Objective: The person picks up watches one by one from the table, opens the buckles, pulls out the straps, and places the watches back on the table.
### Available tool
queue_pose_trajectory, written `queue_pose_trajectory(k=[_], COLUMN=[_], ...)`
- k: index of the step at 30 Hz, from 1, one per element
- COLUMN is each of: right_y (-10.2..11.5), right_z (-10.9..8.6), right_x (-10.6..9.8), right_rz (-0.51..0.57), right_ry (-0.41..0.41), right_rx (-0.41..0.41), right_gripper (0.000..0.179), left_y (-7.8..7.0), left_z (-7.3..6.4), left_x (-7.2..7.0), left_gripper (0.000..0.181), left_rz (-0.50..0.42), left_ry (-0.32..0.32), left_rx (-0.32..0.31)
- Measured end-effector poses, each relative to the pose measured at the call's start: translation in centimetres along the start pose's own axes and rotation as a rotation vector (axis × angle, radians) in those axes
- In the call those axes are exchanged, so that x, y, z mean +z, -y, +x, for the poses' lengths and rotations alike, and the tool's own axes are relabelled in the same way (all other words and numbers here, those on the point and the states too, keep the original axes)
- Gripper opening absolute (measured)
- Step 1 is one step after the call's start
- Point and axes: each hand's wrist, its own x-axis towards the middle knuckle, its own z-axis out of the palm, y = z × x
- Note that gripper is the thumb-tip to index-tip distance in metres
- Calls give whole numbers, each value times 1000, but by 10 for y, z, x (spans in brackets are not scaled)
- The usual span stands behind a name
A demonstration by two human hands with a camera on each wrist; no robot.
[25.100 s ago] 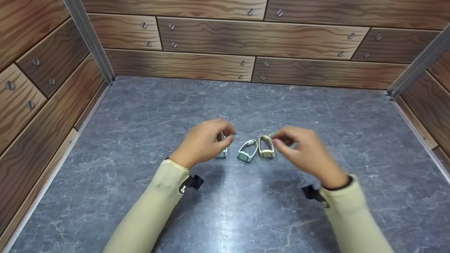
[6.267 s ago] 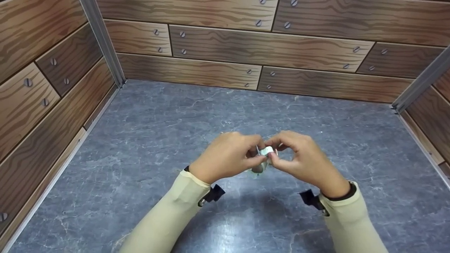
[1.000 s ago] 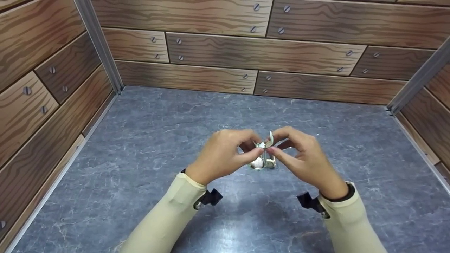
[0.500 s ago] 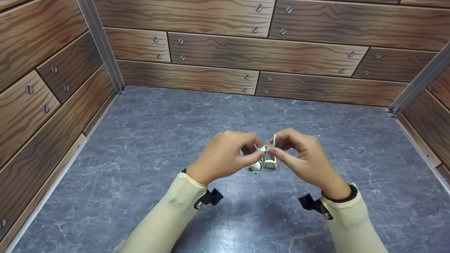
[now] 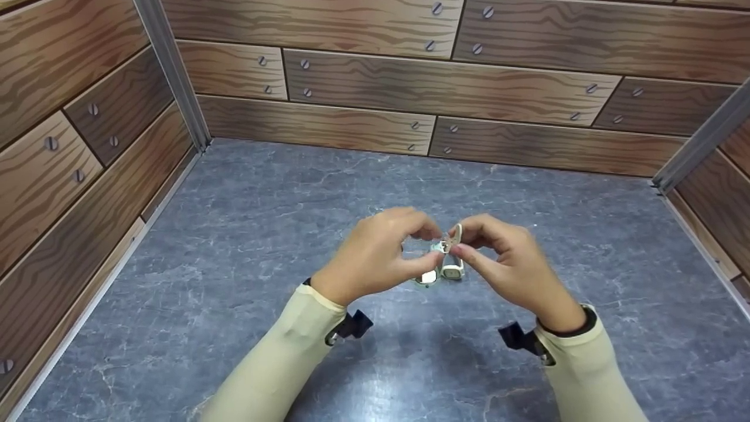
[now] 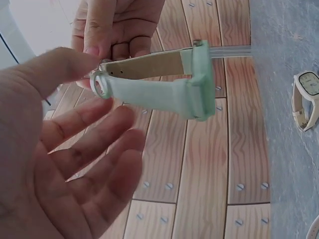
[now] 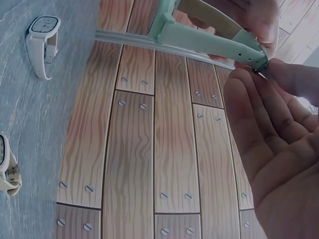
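A mint green watch (image 6: 149, 94) hangs between the two hands above the table, its case (image 5: 427, 279) lower than its strap ends. My right hand (image 5: 504, 258) pinches the strap end with holes (image 7: 249, 57) between thumb and index finger. My left hand (image 5: 381, 252) is beside the buckle end (image 6: 99, 84), its thumb and index finger parted around it and its other fingers spread loosely. On the table beyond lies a cream watch (image 5: 452, 272), its band closed into a loop. A white watch (image 7: 45, 35) also lies there, seen in the right wrist view.
The grey marbled table (image 5: 263, 193) is enclosed by wood-patterned panels (image 5: 351, 82) at the back and both sides. Metal corner posts (image 5: 176, 76) stand at the rear. Another pale strap (image 6: 314, 230) shows at the lower edge of the left wrist view.
Earlier the mint watch lay on the table between the others; it is now lifted, its strap ends between the hands. Over the last half second, my left index finger has risen away from the thumb.
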Motion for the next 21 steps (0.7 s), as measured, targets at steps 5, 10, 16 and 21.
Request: queue_pose_trajectory(k=[5, 10, 16, 21], right_y=[-1, -1, -1, -1], right_z=[-1, -1, -1, -1], right_x=[0, 1, 2, 2], right_rz=[-55, -90, -87, -94], right_ry=[30, 39, 86, 109], right_rx=[7, 2, -1, 3], right_gripper=[23, 25, 22, 20], left_y=[0, -1, -2, -2], left_z=[1, 1, 0, 2], left_x=[-1, -2, 0, 2], left_gripper=[10, 11, 11, 11], left_rz=[30, 53, 42, 56], left_ry=[-66, -21, 54, 79], left_rx=[36, 11, -19, -29])
